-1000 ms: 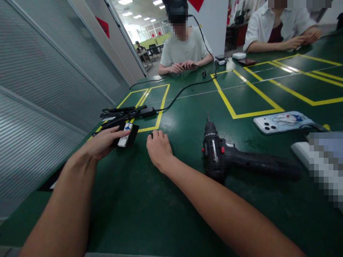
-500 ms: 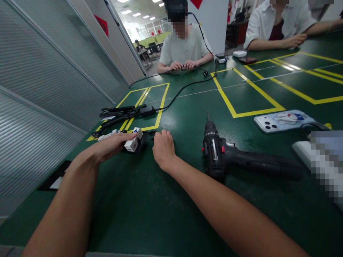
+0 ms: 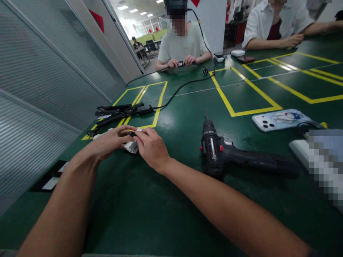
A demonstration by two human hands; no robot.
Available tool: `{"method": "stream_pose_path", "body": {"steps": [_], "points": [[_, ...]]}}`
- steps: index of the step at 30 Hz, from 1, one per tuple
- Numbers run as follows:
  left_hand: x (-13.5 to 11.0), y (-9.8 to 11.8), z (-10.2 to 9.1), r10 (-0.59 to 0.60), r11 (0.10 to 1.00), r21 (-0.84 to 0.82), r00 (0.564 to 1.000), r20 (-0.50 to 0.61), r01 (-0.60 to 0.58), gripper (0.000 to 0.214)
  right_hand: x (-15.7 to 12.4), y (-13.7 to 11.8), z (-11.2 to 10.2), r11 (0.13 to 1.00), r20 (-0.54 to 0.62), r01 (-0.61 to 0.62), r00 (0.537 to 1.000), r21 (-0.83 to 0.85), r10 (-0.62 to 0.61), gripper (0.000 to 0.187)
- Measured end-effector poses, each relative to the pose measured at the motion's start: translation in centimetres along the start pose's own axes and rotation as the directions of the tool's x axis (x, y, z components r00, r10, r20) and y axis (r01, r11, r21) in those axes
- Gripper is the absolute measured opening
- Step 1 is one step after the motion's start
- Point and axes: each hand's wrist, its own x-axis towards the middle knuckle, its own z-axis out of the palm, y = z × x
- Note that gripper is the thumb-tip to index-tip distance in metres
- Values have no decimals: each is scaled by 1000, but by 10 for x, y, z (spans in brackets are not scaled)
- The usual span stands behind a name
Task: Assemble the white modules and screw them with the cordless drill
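Observation:
My left hand (image 3: 111,142) curls around the left side of a small white block-shaped part (image 3: 132,147), which is close to the green tabletop. Against its right side, my right hand (image 3: 153,148) is closed, thumb and fingers pinching a small black piece (image 3: 132,134) on top of the white part. The fingertips of both hands meet there and hide much of both pieces. I cannot tell whether the black piece is fixed to the white one.
A black cordless drill (image 3: 213,151) lies to the right, bit pointing away. Beyond it are a phone (image 3: 281,119) and a white object (image 3: 305,151). Bundled black cables (image 3: 120,116) lie at the left, near yellow tape outlines. Across the table, a person (image 3: 182,46) handles a small black device.
My right hand has moved left from the tabletop onto the white part, bringing a small black piece to it. The left fingers have closed in over the top. The view has shifted slightly.

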Motion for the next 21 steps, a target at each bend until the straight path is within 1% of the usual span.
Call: {"method": "stream_pose_path", "body": {"steps": [3, 5, 8, 10, 14, 17, 21], "points": [[-1, 2, 1, 24, 999, 26, 1000, -12, -23, 46, 1, 1, 3, 1000, 17, 6, 1000, -20, -6, 25], [-3, 5, 1, 20, 999, 44, 1000, -7, -19, 44, 1, 1, 4, 1000, 26, 6, 1000, -19, -5, 22], [-8, 11, -1, -17, 998, 53, 999, 28, 16, 48, 0, 3, 6, 1000, 42, -3, 999, -24, 4, 15], [-12, 16, -3, -56, 998, 24, 995, 80, 54, 49, -1, 5, 9, 999, 50, -15, 999, -41, 17, 14], [-18, 21, -3, -96, 990, -92, 984, 148, 110, 45, -1, 7, 11, 998, 45, -7, 999, -63, 10, 21], [-19, 20, -2, -113, 980, -146, 984, 140, 133, 40, -1, 6, 9, 997, 41, 19, 999, -70, -16, 21], [-16, 18, 0, -125, 977, -156, 985, 122, 143, 33, -1, 3, 6, 996, 69, 43, 997, -78, -38, 18]]}}
